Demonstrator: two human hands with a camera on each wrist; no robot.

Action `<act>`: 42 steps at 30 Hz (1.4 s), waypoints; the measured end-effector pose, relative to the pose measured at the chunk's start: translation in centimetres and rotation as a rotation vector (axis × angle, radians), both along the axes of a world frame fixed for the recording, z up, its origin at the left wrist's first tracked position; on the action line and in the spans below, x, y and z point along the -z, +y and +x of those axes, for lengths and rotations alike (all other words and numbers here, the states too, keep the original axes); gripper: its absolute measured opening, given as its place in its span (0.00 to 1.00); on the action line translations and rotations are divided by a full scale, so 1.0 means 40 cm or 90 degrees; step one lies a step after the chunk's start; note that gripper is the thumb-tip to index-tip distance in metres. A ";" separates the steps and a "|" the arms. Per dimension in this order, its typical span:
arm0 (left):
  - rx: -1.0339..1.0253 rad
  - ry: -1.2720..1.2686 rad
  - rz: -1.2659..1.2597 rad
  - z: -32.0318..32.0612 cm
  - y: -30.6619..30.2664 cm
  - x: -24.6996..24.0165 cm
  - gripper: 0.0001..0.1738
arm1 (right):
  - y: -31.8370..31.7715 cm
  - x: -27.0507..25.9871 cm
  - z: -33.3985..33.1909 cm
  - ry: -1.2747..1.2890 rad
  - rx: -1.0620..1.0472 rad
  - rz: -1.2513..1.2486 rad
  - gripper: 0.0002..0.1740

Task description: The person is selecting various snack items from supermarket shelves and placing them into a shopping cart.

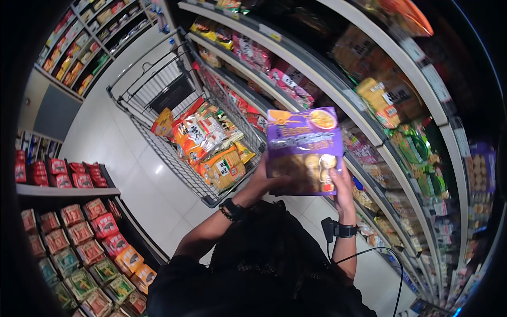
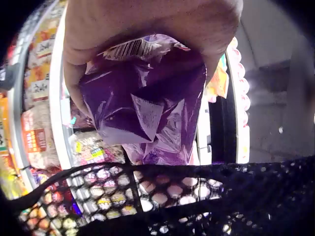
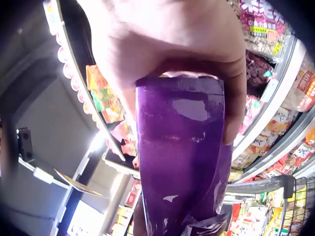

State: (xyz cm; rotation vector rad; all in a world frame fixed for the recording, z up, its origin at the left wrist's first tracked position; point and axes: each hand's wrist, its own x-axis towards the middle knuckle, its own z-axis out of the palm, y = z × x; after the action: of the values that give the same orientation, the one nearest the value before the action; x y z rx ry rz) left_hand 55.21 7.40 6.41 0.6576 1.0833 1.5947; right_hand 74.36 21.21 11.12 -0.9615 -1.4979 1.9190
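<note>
Left grip (image 1: 262, 182) and right grip (image 1: 340, 186) each curl round the purple packet (image 1: 303, 145) at its bottom, front turned headward, perhaps for reading

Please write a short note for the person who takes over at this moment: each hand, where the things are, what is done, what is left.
Left hand: grips the lower left edge of the purple packet.
Right hand: grips its lower right edge.
Packet: held upright in the air, between the shopping cart and the shelves.
Done: many snack packets lie in the cart.
Left: the purple packet is not yet in the cart; probably it goes there or back on a shelf.
</note>
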 end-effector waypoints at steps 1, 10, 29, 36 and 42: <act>0.002 -0.063 -0.003 -0.018 -0.025 0.011 0.37 | -0.012 -0.003 -0.035 -0.054 -0.043 0.032 0.37; -0.277 -0.200 -0.121 -0.237 -0.219 0.171 0.37 | -0.028 0.054 -0.175 -0.172 -0.333 -0.047 0.27; -0.133 0.244 -0.275 -0.521 -0.105 0.597 0.17 | -0.052 0.068 0.010 -0.246 -0.076 -0.100 0.21; 0.092 0.713 -0.279 -0.075 -0.131 0.550 0.40 | -0.067 0.151 0.065 -0.217 -0.092 0.015 0.21; 0.227 0.511 -0.343 -0.193 -0.113 0.687 0.35 | -0.062 0.124 0.137 -0.285 -0.073 0.097 0.24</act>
State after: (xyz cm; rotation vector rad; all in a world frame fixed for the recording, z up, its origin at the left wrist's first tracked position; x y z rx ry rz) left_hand 47.49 2.87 -21.05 1.0723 1.7675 0.6591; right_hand 79.86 18.74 6.16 -1.3187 -1.9553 1.7033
